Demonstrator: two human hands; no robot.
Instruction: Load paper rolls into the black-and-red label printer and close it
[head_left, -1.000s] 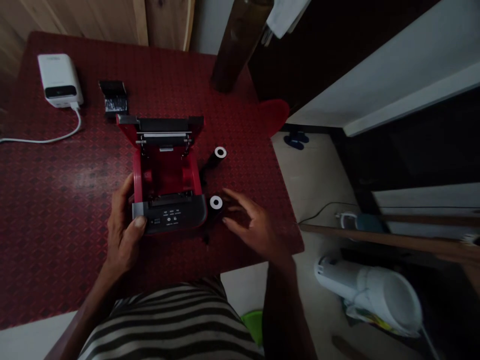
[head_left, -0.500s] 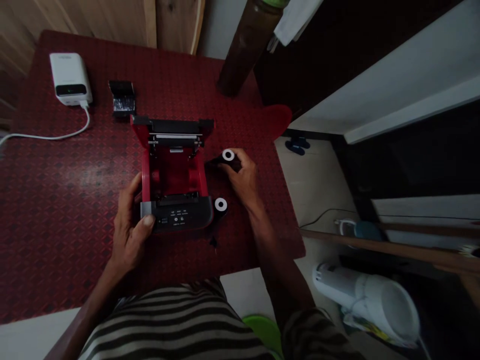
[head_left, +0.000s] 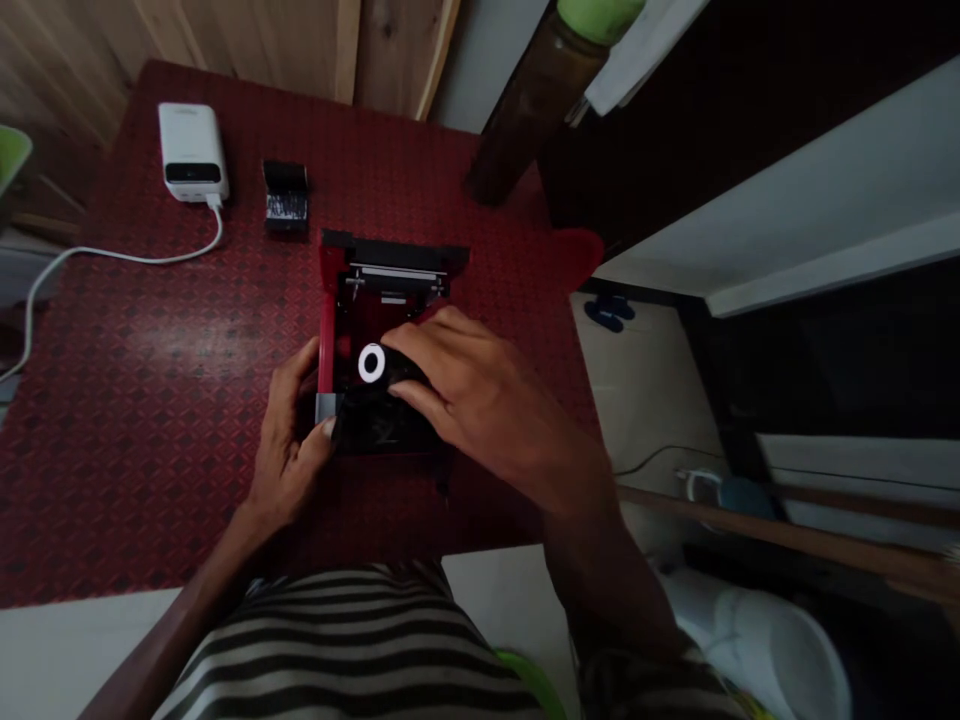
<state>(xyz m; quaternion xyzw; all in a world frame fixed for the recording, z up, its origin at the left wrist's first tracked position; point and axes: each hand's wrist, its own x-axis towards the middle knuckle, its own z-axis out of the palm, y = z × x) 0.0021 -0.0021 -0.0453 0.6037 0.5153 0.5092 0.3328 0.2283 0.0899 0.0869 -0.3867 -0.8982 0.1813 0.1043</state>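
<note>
A small red and black printer [head_left: 328, 335] stands on the table with its lid [head_left: 401, 250] tipped back. My left hand [head_left: 289, 440] grips its left front corner, the thumb on the grey patch of the front panel and the fingers along the side. Over the compartment, my right hand [head_left: 487, 400] holds a black roll [head_left: 363, 363] with a white ring-shaped end, pinched between thumb and fingers. A dark loose strip seems to hang from the roll over the front panel. My right hand and the roll hide most of the compartment.
A white power bank [head_left: 191, 145] with a plugged-in cable [head_left: 142, 260] lies at the back left. Beside it is a small black item [head_left: 286, 200] with a shiny patch. A tall dark bottle [head_left: 525, 110] with a green lid stands near the table's [head_left: 187, 480] back right corner.
My right hand has carried the roll leftward from beside the printer to over it. The second roll at the printer's right is now out of sight. My left hand keeps its grip.
</note>
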